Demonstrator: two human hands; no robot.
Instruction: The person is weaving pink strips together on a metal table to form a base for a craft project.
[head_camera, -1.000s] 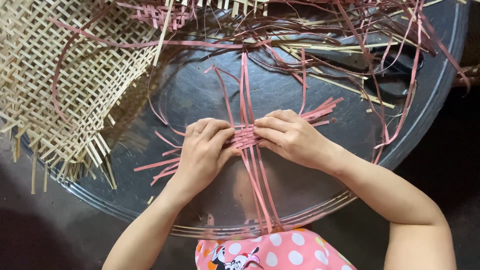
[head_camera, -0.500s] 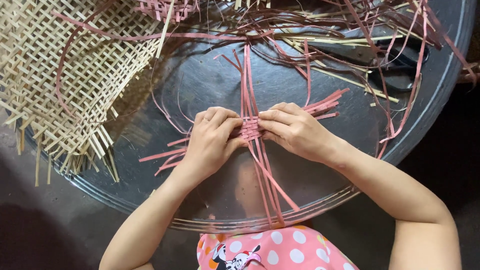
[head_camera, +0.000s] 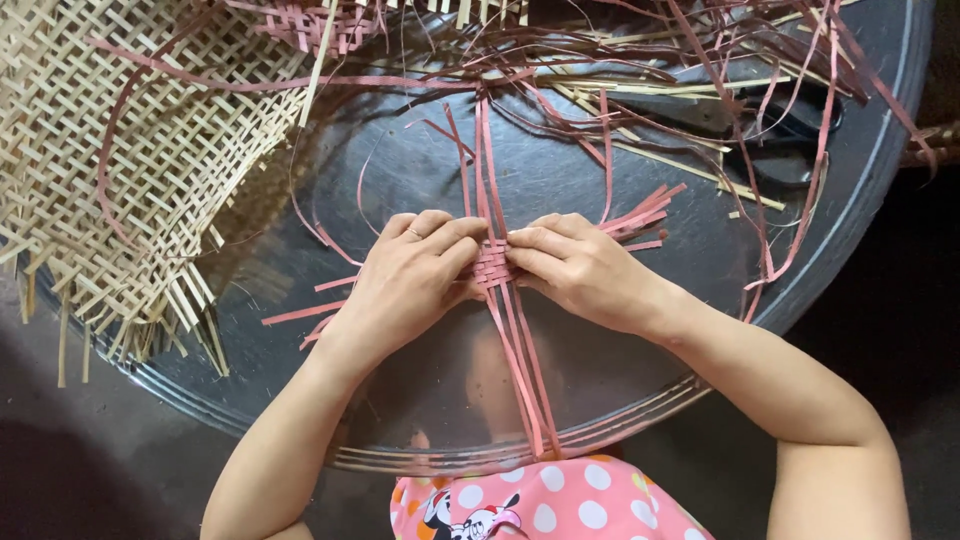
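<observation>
- My left hand (head_camera: 415, 275) and right hand (head_camera: 575, 268) meet over the small woven patch (head_camera: 491, 265) of pink strips, which lies near the middle of the round dark glass tabletop (head_camera: 620, 370). Both sets of fingertips are pinched together on the patch from either side.
- The lengthwise strips (head_camera: 520, 350) run from the patch toward my body and away from it toward the far side of the table; the crosswise strips (head_camera: 640, 215) fan out to the right past my right hand, and a few ends (head_camera: 300, 312) poke out to the left under my left wrist.
- To do this well, I judge that the thumbs should press the crossing flat against the glass while the forefingers slide each strip snug against its neighbour, so that no gap opens in the weave.
- The strips look thin and springy, so I would keep pressure even on both sides; if one hand lets go, the loose ends probably spring apart and the patch loosens.
- I would keep the long strips straight and parallel, not twisted, before tightening.
- A heap of loose pink and pale strips (head_camera: 700, 70) lies along the far edge of the table, well apart from my hands, and a large pale woven mat (head_camera: 110, 170) hangs over the left rim.
- The ring on my left hand sits clear of the strips, so it should not snag.
</observation>
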